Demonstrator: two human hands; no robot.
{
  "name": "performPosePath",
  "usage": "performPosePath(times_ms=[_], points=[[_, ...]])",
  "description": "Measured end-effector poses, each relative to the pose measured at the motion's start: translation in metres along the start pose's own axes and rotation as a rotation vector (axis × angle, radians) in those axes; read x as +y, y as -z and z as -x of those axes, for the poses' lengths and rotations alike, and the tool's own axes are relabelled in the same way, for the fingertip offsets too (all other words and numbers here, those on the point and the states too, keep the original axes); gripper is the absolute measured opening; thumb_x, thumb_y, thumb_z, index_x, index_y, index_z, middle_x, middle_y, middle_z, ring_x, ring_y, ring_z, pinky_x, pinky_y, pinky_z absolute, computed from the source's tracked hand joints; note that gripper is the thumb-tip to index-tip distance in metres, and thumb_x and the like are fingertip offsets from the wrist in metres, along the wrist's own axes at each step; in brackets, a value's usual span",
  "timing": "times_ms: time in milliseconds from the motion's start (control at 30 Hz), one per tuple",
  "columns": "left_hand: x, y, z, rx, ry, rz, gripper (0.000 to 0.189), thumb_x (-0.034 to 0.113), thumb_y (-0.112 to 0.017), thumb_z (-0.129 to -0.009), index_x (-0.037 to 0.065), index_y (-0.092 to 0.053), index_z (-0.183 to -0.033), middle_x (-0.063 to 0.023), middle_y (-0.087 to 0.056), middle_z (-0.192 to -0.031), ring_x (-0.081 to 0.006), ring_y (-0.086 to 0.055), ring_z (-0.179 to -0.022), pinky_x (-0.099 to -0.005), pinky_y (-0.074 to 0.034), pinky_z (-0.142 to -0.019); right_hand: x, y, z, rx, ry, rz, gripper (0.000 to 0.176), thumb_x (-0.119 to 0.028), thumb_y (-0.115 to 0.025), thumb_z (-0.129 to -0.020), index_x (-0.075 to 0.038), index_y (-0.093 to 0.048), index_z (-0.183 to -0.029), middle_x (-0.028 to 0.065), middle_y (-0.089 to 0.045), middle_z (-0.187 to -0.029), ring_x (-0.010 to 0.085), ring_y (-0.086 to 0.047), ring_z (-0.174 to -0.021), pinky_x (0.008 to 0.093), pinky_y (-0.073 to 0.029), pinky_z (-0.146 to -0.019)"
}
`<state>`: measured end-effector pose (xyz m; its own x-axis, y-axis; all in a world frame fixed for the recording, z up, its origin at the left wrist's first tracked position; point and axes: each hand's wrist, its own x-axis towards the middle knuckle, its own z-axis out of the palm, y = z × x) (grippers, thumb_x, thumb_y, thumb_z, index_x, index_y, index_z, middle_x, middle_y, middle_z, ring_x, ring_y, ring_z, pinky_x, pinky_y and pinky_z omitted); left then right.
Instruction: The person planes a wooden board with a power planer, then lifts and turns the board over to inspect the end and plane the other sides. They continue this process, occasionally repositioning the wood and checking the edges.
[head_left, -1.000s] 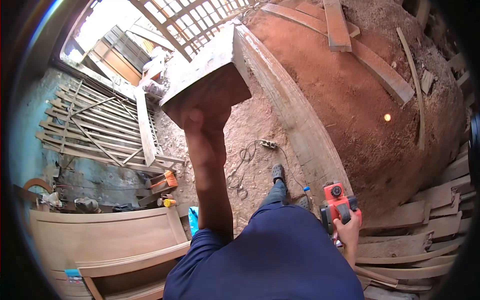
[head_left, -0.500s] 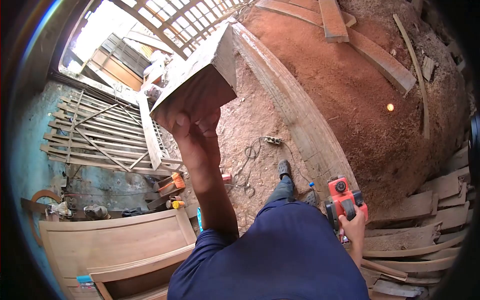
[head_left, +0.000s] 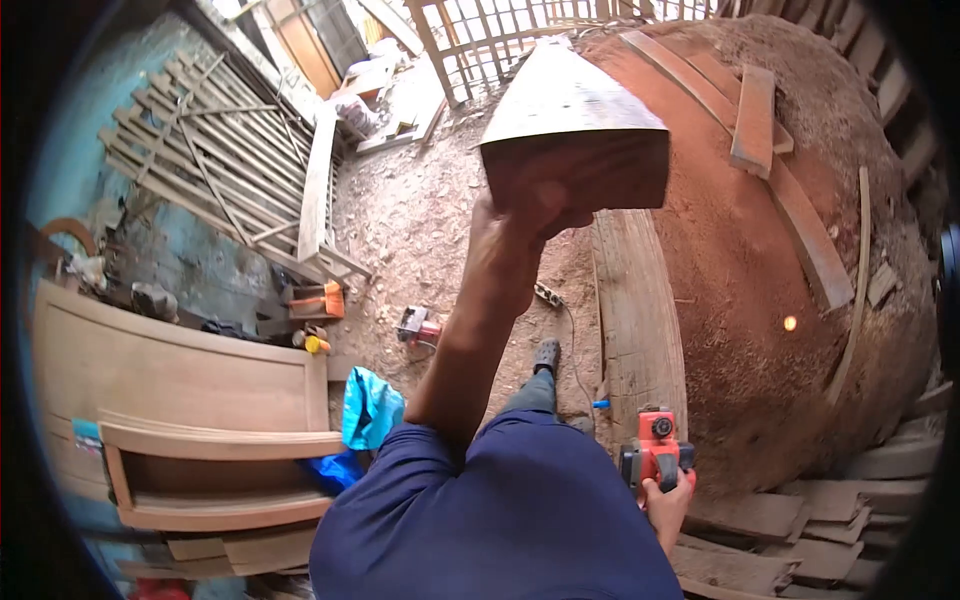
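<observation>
A thick squared wooden beam (head_left: 575, 95) rises in front of me, its dark end face turned toward me. My left hand (head_left: 530, 215) is closed on the near end from below, thumb against the end face. At the lower right my right hand (head_left: 667, 508) is wrapped around the handle of a red electric hand planer (head_left: 657, 428). The planer sits over the near end of a long heavy plank (head_left: 640, 310) that runs away from me along the floor. A blue connector (head_left: 600, 404) lies beside the planer, near the plank's left edge.
Reddish sawdust (head_left: 740, 300) is heaped to the right, with loose boards (head_left: 810, 235) on it. Stacked offcuts (head_left: 750, 515) lie at lower right. On the left are a wooden panel (head_left: 180, 350), cyan cloth (head_left: 370, 408) and slatted frame (head_left: 210, 140). Another power tool (head_left: 418, 327) rests on the floor.
The raised beam and my left hand have shifted right in view, and the beam's top now shows more. My view has turned, bringing the cyan cloth into sight. The planer stays in my right hand.
</observation>
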<state>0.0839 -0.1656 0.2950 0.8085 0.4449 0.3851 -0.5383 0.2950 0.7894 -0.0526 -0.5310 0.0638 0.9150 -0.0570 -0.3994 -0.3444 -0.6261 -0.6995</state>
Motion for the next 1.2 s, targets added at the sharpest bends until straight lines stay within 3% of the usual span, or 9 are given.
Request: performPosePath(times_ms=[100,233,333,467,533,700,767,1000,1200], points=[[0.007,-0.012,-0.001,-0.041,0.038,0.007,0.042,0.031,-0.074,-0.089,-0.001,-0.07,-0.116,-0.0105,-0.073,-0.104,-0.0159,-0.069,-0.095,-0.0336,-0.057,-0.084,-0.004,-0.001,0.003,0.044,0.002,-0.054,0.042,-0.015,-0.079,-0.069,0.002,-0.066,-0.105,0.0146,-0.065,-0.092,0.0296,-0.063,-0.088,0.0412,-0.049,-0.084],[0.001,-0.005,-0.006,-0.1,0.077,0.002,0.039,0.031,-0.076,-0.089,-0.001,-0.072,-0.11,-0.0081,-0.074,-0.1,-0.0145,-0.07,-0.088,-0.0332,-0.057,-0.083,0.003,-0.002,-0.002,0.05,0.067,-0.049,0.04,-0.013,-0.078,-0.069,0.003,-0.066,-0.104,0.0118,-0.064,-0.088,0.0263,-0.063,-0.082,0.0391,-0.049,-0.08],[-0.001,-0.002,-0.008,-0.133,0.11,-0.045,0.053,0.03,-0.072,-0.09,-0.005,-0.059,-0.127,-0.0151,-0.068,-0.117,-0.0208,-0.069,-0.101,-0.036,-0.059,-0.085,0.012,-0.009,-0.004,0.13,0.088,-0.033,0.037,-0.009,-0.078,-0.069,0.004,-0.064,-0.102,0.0097,-0.063,-0.083,0.0264,-0.061,-0.079,0.0392,-0.049,-0.079],[0.001,-0.009,-0.01,-0.13,0.11,-0.058,0.05,0.035,-0.074,-0.088,-0.006,-0.068,-0.115,-0.0143,-0.072,-0.106,-0.0199,-0.07,-0.096,-0.0365,-0.059,-0.086,-0.012,-0.002,0.002,0.076,0.057,-0.016,0.035,-0.007,-0.078,-0.07,0.004,-0.065,-0.1,0.0091,-0.062,-0.083,0.0242,-0.06,-0.078,0.0386,-0.049,-0.079],[-0.001,-0.009,-0.009,-0.131,0.102,-0.054,0.049,0.036,-0.074,-0.088,-0.006,-0.068,-0.114,-0.0141,-0.072,-0.105,-0.0197,-0.07,-0.096,-0.0366,-0.059,-0.086,-0.013,0.002,0.001,-0.013,-0.051,0.01,0.051,-0.012,-0.08,-0.068,0.003,-0.064,-0.114,0.0144,-0.064,-0.101,0.0305,-0.062,-0.095,0.0389,-0.047,-0.09],[-0.003,-0.012,-0.011,-0.147,0.082,-0.018,0.051,0.037,-0.075,-0.088,-0.006,-0.069,-0.114,-0.0145,-0.072,-0.106,-0.0193,-0.07,-0.094,-0.0366,-0.058,-0.087,-0.007,-0.005,0.003,0.069,0.043,-0.016,0.039,-0.008,-0.078,-0.07,0.005,-0.065,-0.105,0.0087,-0.063,-0.087,0.0236,-0.061,-0.081,0.038,-0.049,-0.081],[-0.003,-0.011,-0.011,-0.173,0.107,0.06,0.038,0.019,-0.077,-0.089,-0.005,-0.068,-0.117,-0.0118,-0.073,-0.106,-0.0161,-0.07,-0.091,-0.0304,-0.059,-0.082,-0.007,-0.004,0.003,0.097,0.042,-0.003,0.04,-0.009,-0.078,-0.071,0.005,-0.065,-0.106,0.0091,-0.064,-0.089,0.0236,-0.061,-0.083,0.0377,-0.049,-0.082],[-0.009,-0.014,-0.013,-0.151,0.139,0.045,0.042,0.022,-0.079,-0.088,-0.005,-0.067,-0.117,-0.0114,-0.073,-0.107,-0.0149,-0.069,-0.088,-0.0295,-0.058,-0.082,-0.011,-0.003,0.006,0.084,-0.002,-0.006,0.042,-0.01,-0.078,-0.071,0.005,-0.065,-0.108,0.0105,-0.064,-0.094,0.0237,-0.061,-0.087,0.037,-0.048,-0.085],[-0.02,-0.006,0.001,-0.253,0.165,-0.011,0.052,0.03,-0.077,-0.088,-0.005,-0.064,-0.125,-0.0142,-0.071,-0.113,-0.0184,-0.069,-0.102,-0.0339,-0.056,-0.092,-0.006,-0.001,0.003,0.067,-0.008,-0.096,0.039,-0.009,-0.077,-0.071,0.004,-0.065,-0.105,0.0091,-0.063,-0.09,0.0228,-0.06,-0.083,0.0367,-0.048,-0.083]])
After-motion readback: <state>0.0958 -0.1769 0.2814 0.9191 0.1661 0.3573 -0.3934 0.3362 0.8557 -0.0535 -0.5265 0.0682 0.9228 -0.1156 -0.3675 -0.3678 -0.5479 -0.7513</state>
